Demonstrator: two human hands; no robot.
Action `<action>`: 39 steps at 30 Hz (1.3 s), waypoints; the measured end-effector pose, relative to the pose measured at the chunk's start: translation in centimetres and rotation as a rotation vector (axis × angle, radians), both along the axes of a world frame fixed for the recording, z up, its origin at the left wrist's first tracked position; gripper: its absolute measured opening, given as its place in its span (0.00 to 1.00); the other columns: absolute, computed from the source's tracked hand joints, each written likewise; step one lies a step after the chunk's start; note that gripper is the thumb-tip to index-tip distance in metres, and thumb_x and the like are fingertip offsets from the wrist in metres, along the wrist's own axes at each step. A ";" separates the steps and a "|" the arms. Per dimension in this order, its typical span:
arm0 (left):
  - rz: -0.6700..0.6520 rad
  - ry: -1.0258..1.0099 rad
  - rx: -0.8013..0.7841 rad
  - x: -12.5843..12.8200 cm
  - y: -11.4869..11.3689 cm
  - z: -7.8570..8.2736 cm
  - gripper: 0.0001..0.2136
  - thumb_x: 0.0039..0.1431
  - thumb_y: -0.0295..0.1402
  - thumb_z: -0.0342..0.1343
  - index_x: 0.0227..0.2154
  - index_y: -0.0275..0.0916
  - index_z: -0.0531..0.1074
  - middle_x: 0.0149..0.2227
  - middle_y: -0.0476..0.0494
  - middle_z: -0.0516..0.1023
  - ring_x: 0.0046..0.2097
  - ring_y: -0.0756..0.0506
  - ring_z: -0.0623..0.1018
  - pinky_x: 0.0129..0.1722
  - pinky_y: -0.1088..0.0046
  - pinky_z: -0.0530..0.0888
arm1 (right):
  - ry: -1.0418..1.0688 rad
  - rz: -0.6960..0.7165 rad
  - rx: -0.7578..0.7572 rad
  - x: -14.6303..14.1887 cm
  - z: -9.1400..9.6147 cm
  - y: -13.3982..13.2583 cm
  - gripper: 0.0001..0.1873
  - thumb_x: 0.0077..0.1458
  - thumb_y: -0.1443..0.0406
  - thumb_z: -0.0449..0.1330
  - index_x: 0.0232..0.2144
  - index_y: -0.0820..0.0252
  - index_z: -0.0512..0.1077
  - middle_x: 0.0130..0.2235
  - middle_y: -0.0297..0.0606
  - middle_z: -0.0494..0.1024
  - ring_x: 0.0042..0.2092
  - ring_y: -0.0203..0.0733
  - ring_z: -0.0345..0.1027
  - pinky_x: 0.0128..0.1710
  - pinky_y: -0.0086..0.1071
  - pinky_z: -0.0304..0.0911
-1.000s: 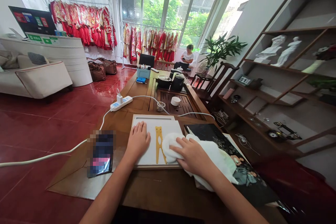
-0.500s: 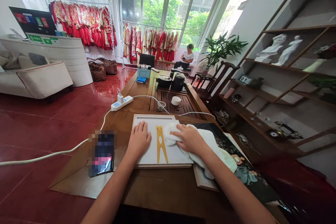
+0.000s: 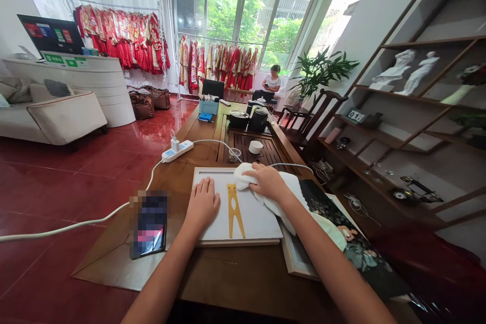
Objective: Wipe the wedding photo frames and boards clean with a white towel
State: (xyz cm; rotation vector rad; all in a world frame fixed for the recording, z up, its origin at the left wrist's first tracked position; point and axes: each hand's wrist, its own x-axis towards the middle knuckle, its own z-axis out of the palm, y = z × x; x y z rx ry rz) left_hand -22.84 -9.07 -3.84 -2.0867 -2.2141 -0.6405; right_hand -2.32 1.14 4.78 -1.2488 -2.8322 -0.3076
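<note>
A white framed board [image 3: 258,212] with a yellow peg-shaped piece [image 3: 234,203] on it lies flat on the wooden table [image 3: 235,278]. My left hand [image 3: 202,204] rests flat on the board's left side, fingers stretched out. My right hand [image 3: 267,181] presses a white cloth [image 3: 292,197] against the board's far right corner, fingers curled over the cloth. The cloth trails back over a dark photo print [image 3: 353,248] lying to the right of the board.
A phone [image 3: 149,225] lies left of the board. A white power strip [image 3: 177,151] with its cable, a small glass [image 3: 233,155], a white cup [image 3: 255,147] and kettles [image 3: 248,117] sit farther along the table. A person sits by the window [image 3: 269,86]. Shelves [image 3: 413,111] stand at right.
My right hand has slid the cloth from the board's near right part up to its far right corner. My left hand has stayed put on the board.
</note>
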 end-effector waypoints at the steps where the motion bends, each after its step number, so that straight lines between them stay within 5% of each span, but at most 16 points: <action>1: 0.001 -0.002 -0.002 0.0 0.0 0.0 0.24 0.64 0.38 0.38 0.61 0.33 0.57 0.64 0.38 0.58 0.64 0.41 0.57 0.62 0.59 0.55 | 0.021 0.021 0.004 -0.1 0.1 -0.5 0.19 0.53 0.62 0.56 0.48 0.48 0.71 0.46 0.41 0.69 0.45 0.46 0.62 0.43 0.35 0.52; 10: -0.007 0.022 0.035 0.0 0.1 -0.2 0.24 0.65 0.38 0.38 0.60 0.33 0.58 0.63 0.37 0.59 0.64 0.41 0.58 0.61 0.59 0.55 | -0.029 0.215 -0.056 -2.1 -0.8 -4.8 0.21 0.53 0.62 0.57 0.50 0.52 0.68 0.46 0.44 0.67 0.47 0.48 0.61 0.45 0.38 0.51; 23: 0.000 0.025 0.038 0.0 0.1 -0.4 0.24 0.64 0.38 0.39 0.61 0.33 0.57 0.63 0.38 0.59 0.63 0.41 0.58 0.61 0.60 0.56 | -0.082 0.373 -0.203 0.6 0.0 -11.6 0.24 0.50 0.61 0.60 0.51 0.45 0.67 0.44 0.39 0.67 0.42 0.46 0.60 0.41 0.39 0.50; 39: -0.010 0.016 0.031 -0.1 0.1 -0.3 0.24 0.64 0.38 0.39 0.61 0.34 0.57 0.63 0.37 0.59 0.64 0.40 0.57 0.61 0.59 0.55 | -0.026 0.158 -0.008 -3.2 -0.8 -1.1 0.19 0.55 0.62 0.55 0.50 0.49 0.69 0.47 0.43 0.68 0.48 0.46 0.60 0.46 0.36 0.51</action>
